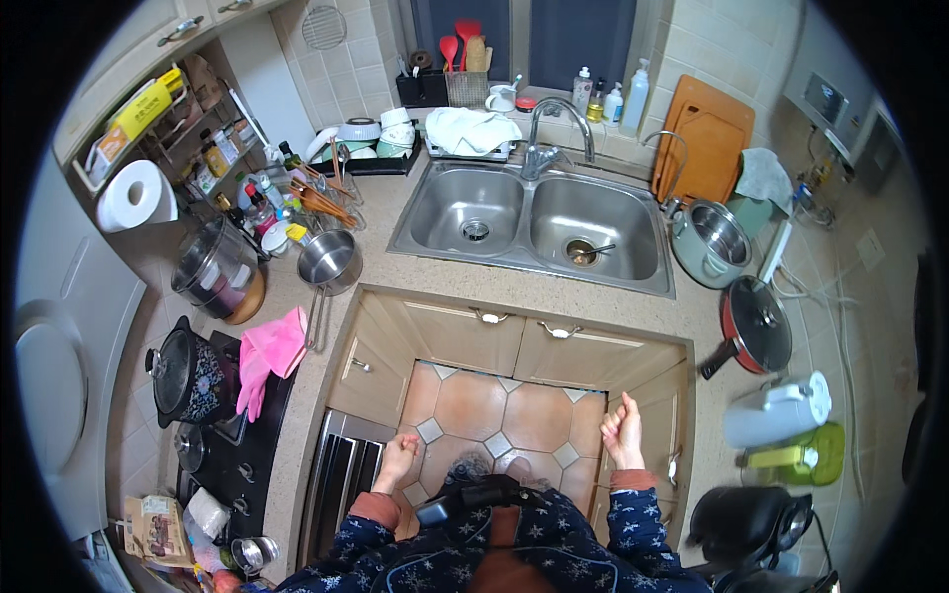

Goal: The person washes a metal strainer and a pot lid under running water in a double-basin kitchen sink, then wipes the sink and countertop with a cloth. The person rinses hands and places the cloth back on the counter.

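My left hand hangs over the floor on the left, its fingers curled and nothing seen in them. The oven under the counter is nearest to it. On the right, my right hand is raised near the cabinet doors, fingers folded in and holding nothing visible. Ahead lies a steel double-bowl sink with a chrome faucet. A utensil handle sticks out of the drain of the right bowl. The left bowl's drain has a strainer in it.
Left counter: saucepan, pink rubber gloves and a lidded black pot by the cooktop. Right counter: pale green pot, lidded red frying pan, white pitcher, green pitcher. Cutting boards lean behind.
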`<state>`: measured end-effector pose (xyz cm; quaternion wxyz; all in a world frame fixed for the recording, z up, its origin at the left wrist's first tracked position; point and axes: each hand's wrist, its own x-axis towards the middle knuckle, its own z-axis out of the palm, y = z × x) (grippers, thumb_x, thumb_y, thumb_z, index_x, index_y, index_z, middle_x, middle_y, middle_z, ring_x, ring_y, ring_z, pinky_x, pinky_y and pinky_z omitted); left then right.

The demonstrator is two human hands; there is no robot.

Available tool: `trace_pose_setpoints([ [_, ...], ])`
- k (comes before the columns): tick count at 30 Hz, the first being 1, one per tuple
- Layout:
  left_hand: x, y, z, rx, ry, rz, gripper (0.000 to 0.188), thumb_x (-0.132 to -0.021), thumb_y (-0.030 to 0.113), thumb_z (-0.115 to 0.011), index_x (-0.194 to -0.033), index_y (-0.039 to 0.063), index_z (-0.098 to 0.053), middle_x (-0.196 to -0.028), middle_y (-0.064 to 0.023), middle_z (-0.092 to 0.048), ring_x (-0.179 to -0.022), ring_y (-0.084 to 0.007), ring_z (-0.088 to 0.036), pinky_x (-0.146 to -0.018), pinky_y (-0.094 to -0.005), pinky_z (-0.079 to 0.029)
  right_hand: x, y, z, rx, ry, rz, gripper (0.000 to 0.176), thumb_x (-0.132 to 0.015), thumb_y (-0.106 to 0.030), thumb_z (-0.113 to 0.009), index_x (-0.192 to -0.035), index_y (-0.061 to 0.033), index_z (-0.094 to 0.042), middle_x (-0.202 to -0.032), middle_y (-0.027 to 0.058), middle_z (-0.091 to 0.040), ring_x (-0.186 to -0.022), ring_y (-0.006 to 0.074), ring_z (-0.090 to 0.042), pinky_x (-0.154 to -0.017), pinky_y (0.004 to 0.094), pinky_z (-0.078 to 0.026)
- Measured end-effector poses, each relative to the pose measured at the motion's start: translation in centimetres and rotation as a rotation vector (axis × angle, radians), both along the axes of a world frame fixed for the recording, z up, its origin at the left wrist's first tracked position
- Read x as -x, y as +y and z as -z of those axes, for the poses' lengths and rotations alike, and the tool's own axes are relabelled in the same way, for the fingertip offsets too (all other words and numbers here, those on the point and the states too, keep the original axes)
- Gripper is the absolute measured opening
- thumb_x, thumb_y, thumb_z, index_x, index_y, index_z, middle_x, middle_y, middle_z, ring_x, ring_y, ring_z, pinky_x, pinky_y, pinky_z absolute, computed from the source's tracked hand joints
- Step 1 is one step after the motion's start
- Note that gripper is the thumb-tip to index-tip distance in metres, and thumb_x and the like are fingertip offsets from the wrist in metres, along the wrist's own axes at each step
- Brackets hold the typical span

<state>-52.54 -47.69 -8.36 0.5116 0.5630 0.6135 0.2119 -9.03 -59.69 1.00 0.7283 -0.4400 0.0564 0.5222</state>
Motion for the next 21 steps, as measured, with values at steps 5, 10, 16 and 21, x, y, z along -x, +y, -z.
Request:
trace_pose_setpoints([
  [5,-4.4,7.3,-3.6,-0.088,0.030,0.111,0.019,-0.092,0.013,-0.050,-0.100,-0.001,-0.061,-0.075,-0.0009,-0.060,-0.068,-0.0081,-0.055,-0.065,-0.0234,-0.047,-1.6,8.5,-0.5,-0.013,0.003,-0.035,0.049,-0.091,-0.035,-0.050,-0.052,-0.0189,-0.025,-0.043,-0.0041,-0.018,-0.036,0.0103,-0.020,-0.036,0.0245,-0.021],
  [10,-8.0,19.9,-7.2,-0.268,-0.057,0.152,0.019,-0.092,0.014,-0.051,-0.100,0.000,-0.061,-0.075,-0.0057,-0.063,-0.070,-0.0122,-0.059,-0.065,-0.0266,-0.048,-3.3,15.5,-1.7,-0.033,-0.114,-0.020,0.041,-0.091,-0.040,-0.050,-0.061,-0.0171,-0.037,-0.049,-0.0042,-0.029,-0.042,0.0092,-0.029,-0.040,0.0242,-0.026],
  [16,-13.9,33.3,-12.5,-0.331,-0.105,0.246,0.016,-0.091,0.008,-0.050,-0.100,0.000,-0.061,-0.080,-0.0061,-0.064,-0.074,-0.0116,-0.059,-0.067,-0.0249,-0.047,-10.0,26.2,-7.9,-0.069,-0.686,-0.017,0.038,-0.095,-0.039,-0.044,-0.117,-0.0092,-0.050,-0.101,0.0024,-0.055,-0.083,0.0108,-0.053,-0.069,0.0249,-0.042],
  [21,-19.7,44.4,-11.1,-0.666,0.015,0.445,0.016,-0.085,0.010,-0.057,-0.098,0.002,-0.062,-0.079,-0.0146,-0.063,-0.075,-0.0271,-0.061,-0.069,-0.0347,-0.047,-14.4,36.1,-11.7,0.005,-0.833,0.039,0.063,-0.091,-0.053,-0.041,-0.137,-0.0098,-0.037,-0.143,0.0122,-0.033,-0.123,0.0260,-0.040,-0.099,0.0409,-0.032],
])
